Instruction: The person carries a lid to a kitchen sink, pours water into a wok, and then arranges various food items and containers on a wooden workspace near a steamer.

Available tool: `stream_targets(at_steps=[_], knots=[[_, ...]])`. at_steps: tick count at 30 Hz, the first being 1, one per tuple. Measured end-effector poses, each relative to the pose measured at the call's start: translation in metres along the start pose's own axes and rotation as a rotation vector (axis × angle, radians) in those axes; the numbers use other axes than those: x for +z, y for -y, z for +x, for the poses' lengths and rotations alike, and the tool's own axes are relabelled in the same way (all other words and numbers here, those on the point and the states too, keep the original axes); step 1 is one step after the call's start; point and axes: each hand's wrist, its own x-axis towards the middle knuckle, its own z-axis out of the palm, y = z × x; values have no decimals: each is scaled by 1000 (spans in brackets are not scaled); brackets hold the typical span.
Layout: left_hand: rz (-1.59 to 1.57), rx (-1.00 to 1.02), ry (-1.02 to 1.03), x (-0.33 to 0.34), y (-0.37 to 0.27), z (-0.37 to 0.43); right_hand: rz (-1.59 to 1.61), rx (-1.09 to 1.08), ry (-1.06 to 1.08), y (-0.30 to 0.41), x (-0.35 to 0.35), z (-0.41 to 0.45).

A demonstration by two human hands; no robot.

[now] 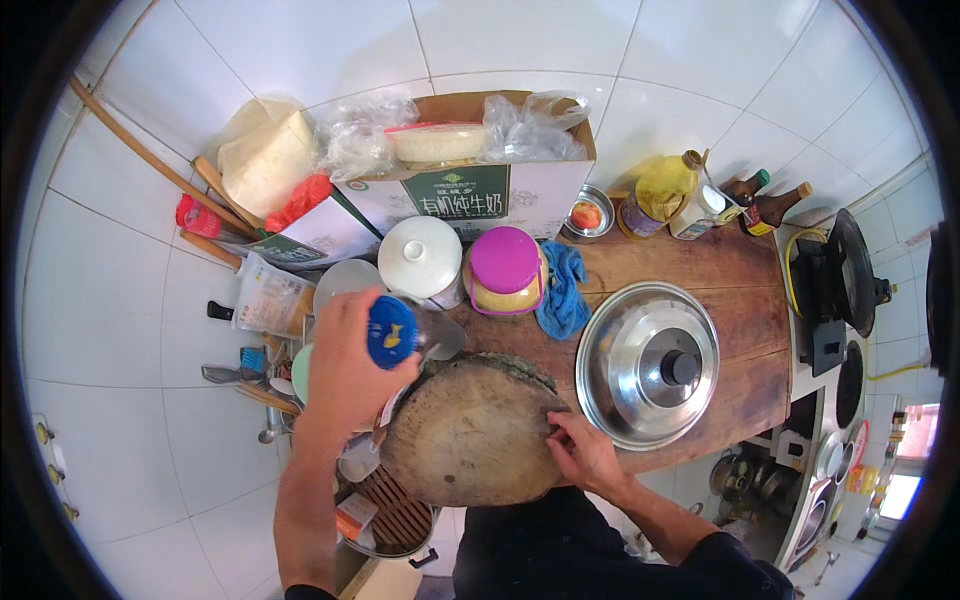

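My left hand (343, 367) grips a jar with a blue lid (392, 332). The lid carries a yellow mark, and the clear jar body (442, 335) tilts away to the right. Below and right of it lies a thick round wooden chopping block (469, 435) with rough bark along its far edge. My right hand (585, 454) is at the right edge of this block, fingertips touching the wood, thumb and fingers slightly apart, with nothing seen between them. Beyond the block stand a white lidded canister (420, 255) and a jar with a purple lid (505, 260).
A domed steel lid (645, 367) sits to the right on the wooden counter (750, 300). Behind are a blue cloth (562, 289), a milk carton box (547, 195), a steel bowl (600, 229) and an oil bottle (656, 195). Utensils (274, 397) crowd the left; a slatted pot (397, 517) is below.
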Motion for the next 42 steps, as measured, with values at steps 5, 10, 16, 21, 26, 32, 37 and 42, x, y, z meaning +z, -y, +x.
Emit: stream_targets(at_steps=[5, 10, 16, 21, 26, 32, 37, 42], knots=[[-59, 66, 3, 42, -17, -4, -3, -10, -4, 1, 2, 3], [-109, 0, 56, 77, -23, 2, 87, 187, -35, 7, 6, 30], [-51, -47, 53, 116, -17, 1, 755, 556, -137, -20, 35, 131], [-64, -73, 6, 136, -15, -2, 593, 488, -28, -32, 51, 154], [-65, -60, -41, 148, -16, -4, 633, 477, -74, -50, 61, 151], [-157, -105, -16, 148, -10, -4, 616, 422, 25, -35, 65, 152], [-191, -101, -4, 153, 6, -5, 639, 388, 23, -29, 67, 156], [-277, -128, 66, 149, 14, -10, 578, 351, 68, -38, 76, 155]])
